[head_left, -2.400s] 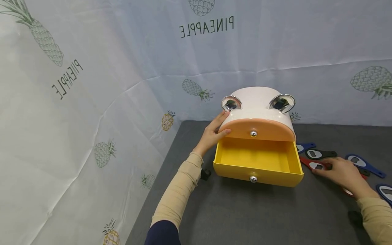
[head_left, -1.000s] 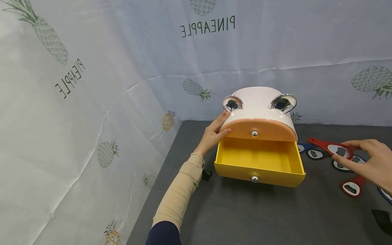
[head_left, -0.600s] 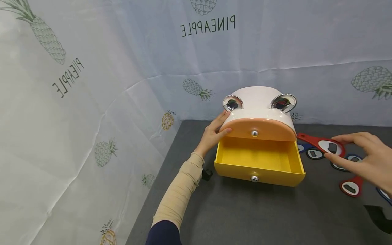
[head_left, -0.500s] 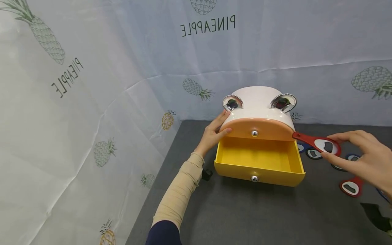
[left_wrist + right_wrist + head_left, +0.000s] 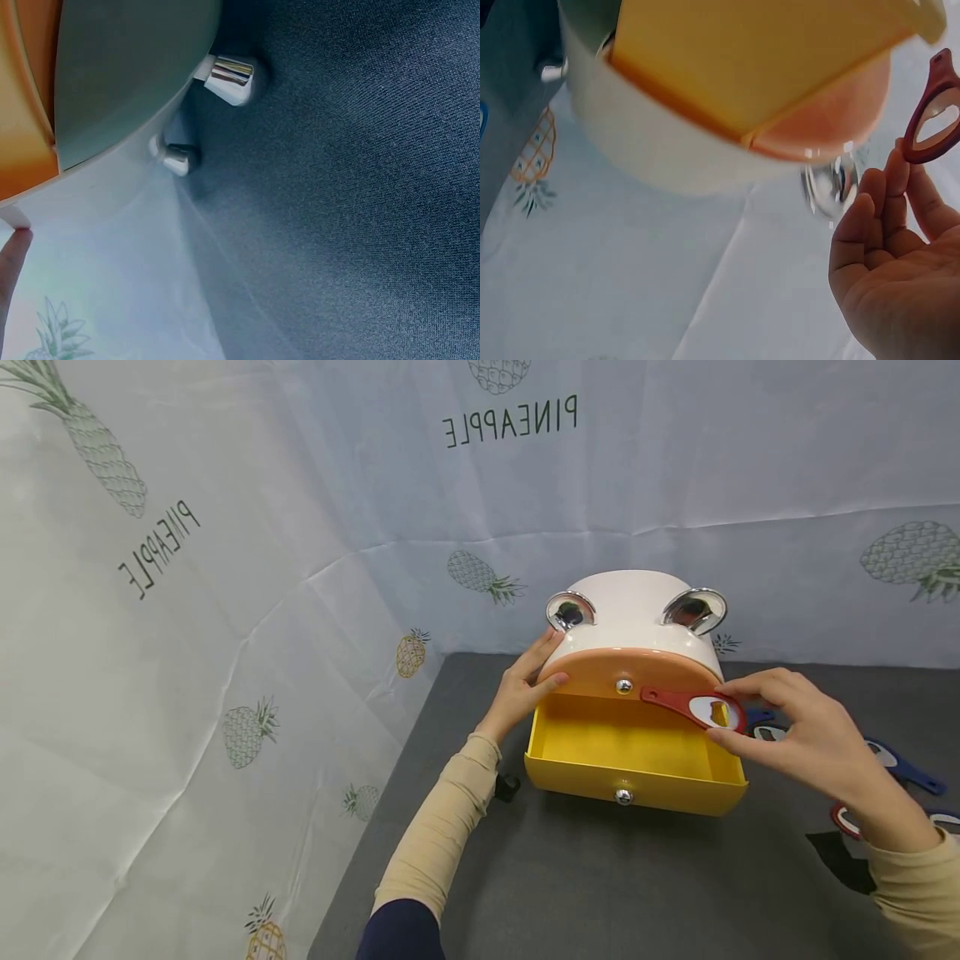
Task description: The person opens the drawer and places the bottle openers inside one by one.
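Observation:
A white storage box point(image 5: 630, 610) with silver-rimmed eyes stands on the dark table, its orange upper drawer point(image 5: 585, 672) closed. The yellow lower drawer point(image 5: 592, 781) is pulled out, with nothing lying in it. Against the box's left side rests my left hand point(image 5: 521, 689), thumb on the orange front and fingers straight along the white shell. My right hand point(image 5: 806, 735) pinches a red bottle opener point(image 5: 678, 700) by its round end, above the right part of the yellow drawer. In the right wrist view, the bottle opener point(image 5: 922, 124) sits between thumb and fingertips.
Several more bottle openers lie right of the box, among them a blue one point(image 5: 911, 768) and a red one point(image 5: 842, 820), partly behind my right arm. A pineapple-print cloth point(image 5: 337, 652) hangs behind and at the left. A small black object point(image 5: 507, 787) lies by my left wrist.
My right hand picked up the red bottle opener from the table and carried it left, over the yellow drawer. My left hand stays at the box's side.

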A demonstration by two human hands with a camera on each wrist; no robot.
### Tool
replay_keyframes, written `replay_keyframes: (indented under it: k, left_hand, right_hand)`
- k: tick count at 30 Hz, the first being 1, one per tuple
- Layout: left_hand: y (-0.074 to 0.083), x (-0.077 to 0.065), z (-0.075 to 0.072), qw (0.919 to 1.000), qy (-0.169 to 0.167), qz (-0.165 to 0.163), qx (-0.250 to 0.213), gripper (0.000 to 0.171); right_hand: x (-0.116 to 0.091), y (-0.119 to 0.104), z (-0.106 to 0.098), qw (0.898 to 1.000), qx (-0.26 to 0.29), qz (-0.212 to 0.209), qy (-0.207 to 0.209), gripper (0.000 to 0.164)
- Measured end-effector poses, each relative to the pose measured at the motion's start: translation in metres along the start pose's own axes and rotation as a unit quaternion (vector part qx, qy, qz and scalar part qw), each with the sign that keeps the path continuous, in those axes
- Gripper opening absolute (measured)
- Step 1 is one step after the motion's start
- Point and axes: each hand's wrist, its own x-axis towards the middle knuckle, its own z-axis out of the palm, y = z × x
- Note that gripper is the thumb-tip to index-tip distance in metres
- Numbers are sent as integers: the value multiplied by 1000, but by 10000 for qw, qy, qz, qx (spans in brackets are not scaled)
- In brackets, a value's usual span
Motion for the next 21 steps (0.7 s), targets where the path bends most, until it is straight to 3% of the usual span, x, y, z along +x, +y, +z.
replay_keyframes:
  k: [5,14,18,21]
  left_hand:
    - [-2,1,2,10000,47,-30,20,63]
    - [-34,10,8,9995,180,13,251,65]
    - [-35,10,9,9993,208,89,285,65]
    - [-18,6,6,9996,151,41,248,64]
  right_hand:
    - [8,-7,17,9996,116,-144,-230,40]
    - [17,-20,40,9958,169,202,-882,35]
    - [20,-21,44,9893,65,359,-1410,38]
    - [22,-20,48,9853,37,409,-1658,40]
